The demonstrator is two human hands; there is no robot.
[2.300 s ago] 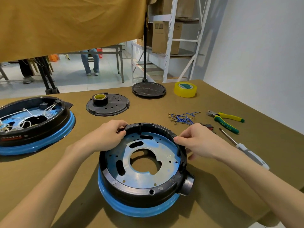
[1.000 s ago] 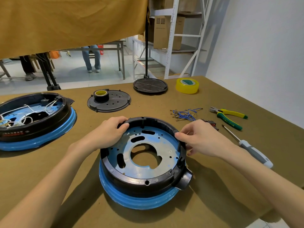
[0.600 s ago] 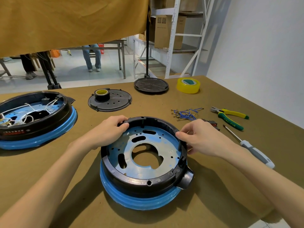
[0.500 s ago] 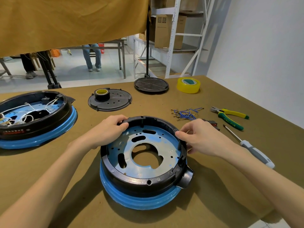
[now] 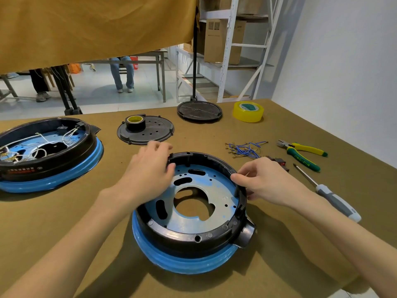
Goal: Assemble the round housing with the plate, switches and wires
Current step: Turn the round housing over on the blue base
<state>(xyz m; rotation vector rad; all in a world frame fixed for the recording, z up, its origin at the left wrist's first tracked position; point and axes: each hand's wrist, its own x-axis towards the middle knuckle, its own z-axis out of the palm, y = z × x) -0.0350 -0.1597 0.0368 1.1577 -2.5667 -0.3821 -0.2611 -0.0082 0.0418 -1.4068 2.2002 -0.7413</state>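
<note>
Gripping the round housing [image 5: 191, 214] from both sides, the person has it near the front edge of the desk [image 5: 279, 265], about midway along that edge. The left hand [image 5: 148, 168] sits on the far-left part of the black rim, thumb inside against the wall and the other fingers [image 5: 160, 145] stretched over the outside; it is blurred, so how firmly it clasps the rim cannot be told for sure. The right hand [image 5: 266, 181] takes the right part of the rim with thumb and forefinger curled in a pinch over its edge.

As for progress, the plate [image 5: 221, 201], blue-tinted metal with slots and a large middle opening, already lies inside the housing, apparently seated flat on the floor of the shell. No switch or wire shows inside it yet. The bundle of blue wires [image 5: 245, 148] lies loose toward the right side of the desk, beyond the right hand, and the red-faced switches [image 5: 279, 163] rest just beside them, partly hidden by that hand. Pliers [image 5: 303, 152] and a screwdriver [image 5: 326, 190] wait nearer the right edge.

A second housing [image 5: 43, 151] at the left edge, already full of white wires, suggests what the finished piece looks like. So I judge the task to be early: plate placed, perhaps being aligned or pressed home, with switches, wiring and any fastening all left to do.
</note>
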